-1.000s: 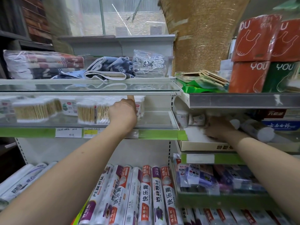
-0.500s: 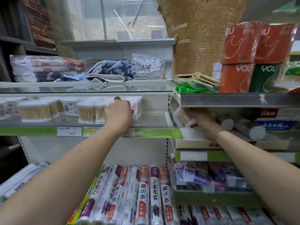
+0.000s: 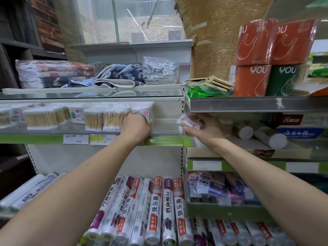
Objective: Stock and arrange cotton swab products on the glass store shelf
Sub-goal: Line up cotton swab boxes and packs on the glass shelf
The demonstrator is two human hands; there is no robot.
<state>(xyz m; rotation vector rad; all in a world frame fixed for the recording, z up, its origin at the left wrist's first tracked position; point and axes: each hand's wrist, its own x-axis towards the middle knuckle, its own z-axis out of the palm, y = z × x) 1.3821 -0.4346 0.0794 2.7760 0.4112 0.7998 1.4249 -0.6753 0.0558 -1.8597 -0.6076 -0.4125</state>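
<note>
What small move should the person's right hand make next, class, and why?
Probably carry the swab pack that the right hand holds leftward onto the glass shelf. Bare shelf shows right of the left hand, which rests against the end pack of the row.

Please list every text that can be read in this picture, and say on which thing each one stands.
"8306": handwritten on the clear plastic bag, top shelf.
"YOU": on the orange pack and the green pack.
"快乐鹅": on the cling film rolls below.
"PE": on one roll, left of those.
Price tags on the glass shelf edge: too blurred.
Cotton swab packs: labels unreadable.
</note>
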